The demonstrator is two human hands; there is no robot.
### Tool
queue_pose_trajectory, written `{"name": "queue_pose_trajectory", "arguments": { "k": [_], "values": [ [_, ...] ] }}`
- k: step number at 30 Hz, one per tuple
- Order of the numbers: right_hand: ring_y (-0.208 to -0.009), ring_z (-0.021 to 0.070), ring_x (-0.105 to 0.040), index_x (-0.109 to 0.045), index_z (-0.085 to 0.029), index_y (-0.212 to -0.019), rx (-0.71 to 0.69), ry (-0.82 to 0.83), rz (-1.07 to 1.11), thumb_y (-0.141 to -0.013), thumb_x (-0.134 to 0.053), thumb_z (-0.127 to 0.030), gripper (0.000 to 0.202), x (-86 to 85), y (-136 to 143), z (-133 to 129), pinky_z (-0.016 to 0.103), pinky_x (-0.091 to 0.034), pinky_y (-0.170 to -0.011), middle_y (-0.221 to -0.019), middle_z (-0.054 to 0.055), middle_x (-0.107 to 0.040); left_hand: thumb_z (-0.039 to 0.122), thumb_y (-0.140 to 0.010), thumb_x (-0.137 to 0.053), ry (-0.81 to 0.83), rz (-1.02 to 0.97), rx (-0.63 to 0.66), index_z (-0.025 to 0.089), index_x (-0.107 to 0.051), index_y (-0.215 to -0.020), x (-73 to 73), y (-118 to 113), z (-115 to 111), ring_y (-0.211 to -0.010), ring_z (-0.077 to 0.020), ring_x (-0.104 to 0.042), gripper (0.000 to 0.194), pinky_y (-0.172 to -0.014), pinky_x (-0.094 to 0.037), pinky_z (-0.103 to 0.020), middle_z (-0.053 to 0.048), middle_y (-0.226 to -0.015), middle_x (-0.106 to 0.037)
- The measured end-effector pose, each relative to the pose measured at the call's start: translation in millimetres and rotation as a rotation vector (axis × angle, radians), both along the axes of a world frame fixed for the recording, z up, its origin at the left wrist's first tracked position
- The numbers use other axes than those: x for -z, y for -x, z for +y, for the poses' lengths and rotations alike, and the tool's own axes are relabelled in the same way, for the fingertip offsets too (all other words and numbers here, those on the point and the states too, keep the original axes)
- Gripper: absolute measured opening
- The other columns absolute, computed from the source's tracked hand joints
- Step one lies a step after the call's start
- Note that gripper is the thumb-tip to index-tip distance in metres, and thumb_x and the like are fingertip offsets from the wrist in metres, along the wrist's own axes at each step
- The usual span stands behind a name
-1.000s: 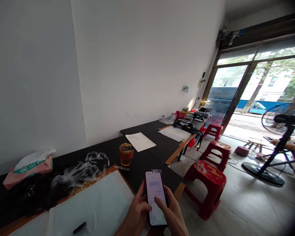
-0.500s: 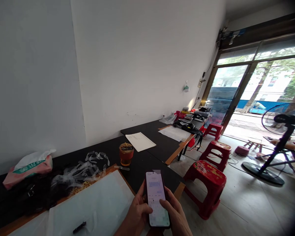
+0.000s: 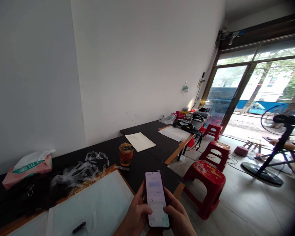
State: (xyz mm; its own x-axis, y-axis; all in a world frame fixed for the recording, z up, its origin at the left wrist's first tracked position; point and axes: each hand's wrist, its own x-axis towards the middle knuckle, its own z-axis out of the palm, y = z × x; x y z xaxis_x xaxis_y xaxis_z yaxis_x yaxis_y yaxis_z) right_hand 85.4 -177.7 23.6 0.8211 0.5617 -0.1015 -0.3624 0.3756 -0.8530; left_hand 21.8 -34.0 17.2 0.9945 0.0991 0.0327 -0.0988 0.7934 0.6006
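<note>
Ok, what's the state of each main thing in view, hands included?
Phone: lit, held.
Left hand: holding the phone, thumb over its face.
Right hand: holding the phone, thumb at its right edge.
Cup: upright on the black table.
White pad: lying flat.
Clear strips: loosely heaped.
Red stools: upright.
Fan: standing; running or not, cannot tell.

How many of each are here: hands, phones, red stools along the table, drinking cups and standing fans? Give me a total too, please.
Hands, left hand and right hand: 2
Phone: 1
Red stools, near, middle and far: 3
Drinking cup: 1
Standing fan: 1
Total: 8
</note>
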Motion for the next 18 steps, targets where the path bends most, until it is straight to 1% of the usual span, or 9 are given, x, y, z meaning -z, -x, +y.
{"name": "queue_pose_trajectory", "arguments": {
  "k": [3,6,9,12,15,18],
  "values": [
    [-0.102,0.0329,-0.069,-0.067,-0.025,-0.125,-0.045,-0.053,-0.02,-0.061,-0.061,-0.008,0.067,1.6,-0.4,-0.4,0.041,-0.053,-0.081,-0.114,0.008,-0.077,-0.006,-0.048,-0.051,-0.003,0.034,-0.016,0.027,-0.038,-0.148,-5.5,1.7,-1.2,-0.116,-0.0305,-0.059,0.106,-0.092,-0.046,-0.038,-0.008,-0.12,-0.069],
    [-0.109,0.0338,-0.067,-0.064,-0.025,-0.129,-0.034,-0.037,-0.06,-0.062,-0.067,-0.009,0.068,6.5,-2.5,-0.7,0.043,-0.053,-0.086,-0.12,0.009,-0.074,-0.007,-0.048,-0.051,0.014,0.013,-0.007,0.027,-0.037,-0.149,-4.2,1.1,-0.9,-0.117,-0.0303,-0.058,0.108,-0.092,-0.047,-0.037,-0.008,-0.12,-0.07],
    [-0.115,0.0353,-0.063,-0.055,-0.024,-0.138,-0.014,0.037,-0.126,-0.066,-0.077,-0.019,0.075,11.1,-4.0,-0.9,0.044,-0.051,-0.091,-0.129,0.011,-0.069,-0.007,-0.048,-0.051,0.028,-0.023,0.01,0.027,-0.036,-0.149,3.3,-1.4,0.8,-0.119,-0.0304,-0.057,0.107,-0.092,-0.046,-0.038,-0.008,-0.118,-0.07],
    [-0.119,0.0358,-0.061,-0.046,-0.021,-0.144,-0.002,0.15,-0.205,-0.07,-0.081,-0.03,0.083,10.6,-2.9,-0.3,0.045,-0.05,-0.095,-0.132,0.014,-0.067,-0.008,-0.049,-0.051,0.033,-0.026,0.009,0.027,-0.036,-0.149,9.3,-3.1,2.1,-0.121,-0.0301,-0.055,0.106,-0.094,-0.046,-0.038,-0.009,-0.12,-0.069],
    [-0.12,0.0363,-0.06,-0.045,-0.019,-0.145,0.018,0.243,-0.272,-0.068,-0.084,-0.035,0.087,6.3,-0.8,0.4,0.045,-0.049,-0.096,-0.129,0.015,-0.068,-0.008,-0.05,-0.051,0.031,-0.012,0.01,0.026,-0.034,-0.149,9.0,-2.3,2.5,-0.123,-0.0302,-0.054,0.106,-0.095,-0.045,-0.038,-0.009,-0.122,-0.068],
    [-0.119,0.0361,-0.06,-0.046,-0.019,-0.144,0.013,0.239,-0.282,-0.068,-0.084,-0.037,0.086,5.3,-0.6,0.4,0.045,-0.049,-0.095,-0.13,0.015,-0.067,-0.008,-0.05,-0.051,0.022,-0.007,0.009,0.026,-0.034,-0.149,5.7,-0.9,2.4,-0.125,-0.0302,-0.053,0.106,-0.096,-0.045,-0.037,-0.009,-0.12,-0.069]
  ]
}}
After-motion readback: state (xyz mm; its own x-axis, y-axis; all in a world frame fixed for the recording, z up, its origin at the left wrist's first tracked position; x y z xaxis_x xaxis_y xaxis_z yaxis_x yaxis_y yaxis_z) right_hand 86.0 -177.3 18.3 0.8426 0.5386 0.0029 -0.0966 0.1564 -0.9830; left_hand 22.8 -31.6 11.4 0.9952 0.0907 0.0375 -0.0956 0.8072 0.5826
